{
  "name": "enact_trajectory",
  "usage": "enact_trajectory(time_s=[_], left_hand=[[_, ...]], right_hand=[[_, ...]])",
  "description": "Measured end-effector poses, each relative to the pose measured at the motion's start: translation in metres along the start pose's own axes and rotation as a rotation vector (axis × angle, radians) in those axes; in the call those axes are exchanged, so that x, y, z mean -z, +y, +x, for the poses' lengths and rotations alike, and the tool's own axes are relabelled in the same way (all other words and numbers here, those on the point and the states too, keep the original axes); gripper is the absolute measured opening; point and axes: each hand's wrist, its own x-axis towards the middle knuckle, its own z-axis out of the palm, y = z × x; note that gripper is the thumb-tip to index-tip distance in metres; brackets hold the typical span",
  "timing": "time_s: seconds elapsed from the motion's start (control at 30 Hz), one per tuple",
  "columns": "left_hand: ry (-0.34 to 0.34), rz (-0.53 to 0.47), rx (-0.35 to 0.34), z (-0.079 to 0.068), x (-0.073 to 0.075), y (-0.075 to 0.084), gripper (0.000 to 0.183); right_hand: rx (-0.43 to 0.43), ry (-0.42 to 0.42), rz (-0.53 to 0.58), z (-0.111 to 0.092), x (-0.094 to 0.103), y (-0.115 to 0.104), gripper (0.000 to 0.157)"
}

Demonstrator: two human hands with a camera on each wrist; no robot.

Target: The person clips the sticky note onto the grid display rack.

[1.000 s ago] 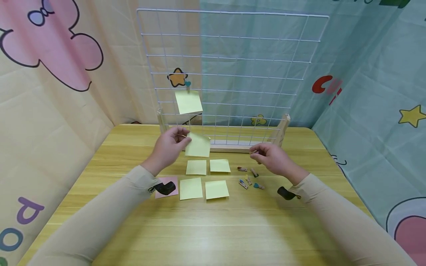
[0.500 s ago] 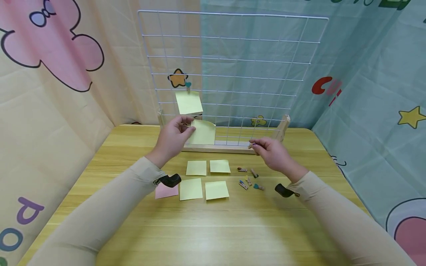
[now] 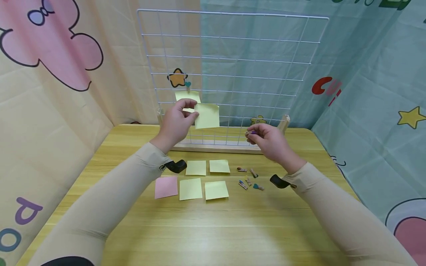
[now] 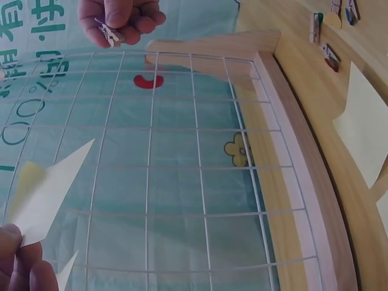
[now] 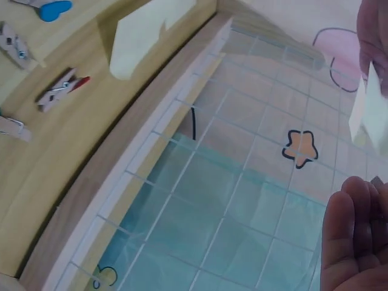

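My left hand (image 3: 178,120) pinches a yellow sticky note (image 3: 208,116) by its left edge, in front of the white wire grid (image 3: 253,77). Behind it, a second yellow note (image 3: 187,95) hangs on the grid from a clothespin with a teal heart (image 3: 188,84); the hand and held note partly cover it. To the right, my right hand (image 3: 270,142) pinches a small wooden clothespin (image 4: 111,34), which shows some purple in the head view. In the left wrist view the held note (image 4: 48,194) stands off the wires with one corner bent.
On the wooden table (image 3: 206,229) lie several yellow notes (image 3: 190,189) and one pink note (image 3: 166,187). Several small clothespins (image 3: 243,184) lie right of them. The grid stands in a wooden base (image 3: 216,148) at the back, with printed curtains around.
My left hand has lifted the yellow note up and slightly right, so it now overlaps the hanging note. My right hand has risen with the clothespin, moving slightly left.
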Motion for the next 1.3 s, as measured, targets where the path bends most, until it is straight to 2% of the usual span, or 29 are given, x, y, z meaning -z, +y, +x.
enact_trajectory(time_s=[0.23,0.53,0.87,1.1,1.3], left_hand=[[-0.012,0.052,0.026,0.014,-0.002,0.005,0.035],[-0.014,0.056,0.038,0.027,-0.005,0.007,0.036],[-0.006,0.064,0.015,0.038,-0.008,0.003,0.035],[0.0,0.065,0.007,0.042,-0.01,0.0,0.033],[0.012,0.084,0.002,0.045,-0.011,-0.002,0.031]], right_hand=[[0.058,0.018,-0.104,0.006,0.003,-0.012,0.035],[0.073,0.016,-0.116,0.014,0.006,-0.023,0.039],[0.078,0.027,-0.028,0.023,0.008,-0.03,0.031],[0.089,0.086,-0.087,0.028,0.007,-0.037,0.025],[0.071,0.125,-0.106,0.036,0.005,-0.042,0.027]])
